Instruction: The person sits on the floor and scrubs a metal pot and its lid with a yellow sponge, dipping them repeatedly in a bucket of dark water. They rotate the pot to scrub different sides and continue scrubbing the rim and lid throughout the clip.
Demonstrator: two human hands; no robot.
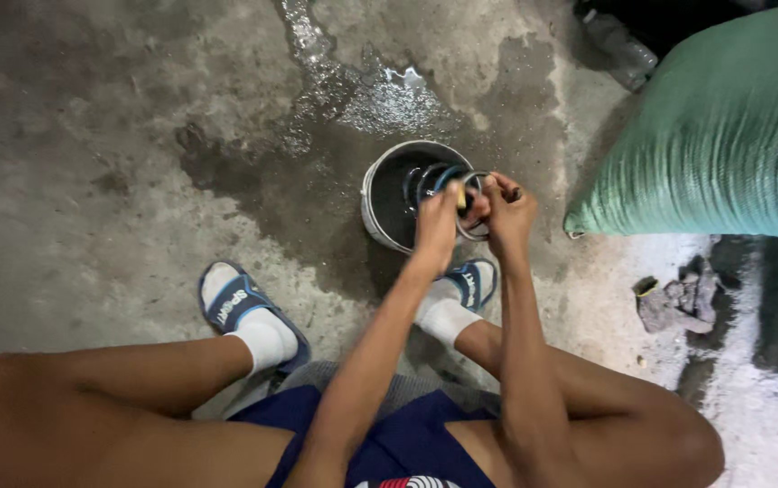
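Both hands grip a round metal ring (473, 206) above the grey bucket of dark liquid (380, 194): left hand (437, 220) clenched on its near edge, right hand (508, 210) pinching the far rim.

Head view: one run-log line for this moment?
both hands grip round metal ring | above grey metal bucket | wet concrete floor

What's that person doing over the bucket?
A person sits low on a wet concrete floor, knees apart, feet in socks and blue sandals. Both hands hold a metal ring over a small bucket of dark liquid. The left hand and the right hand grip it together. A green sack lies to the right, with a rag near it.
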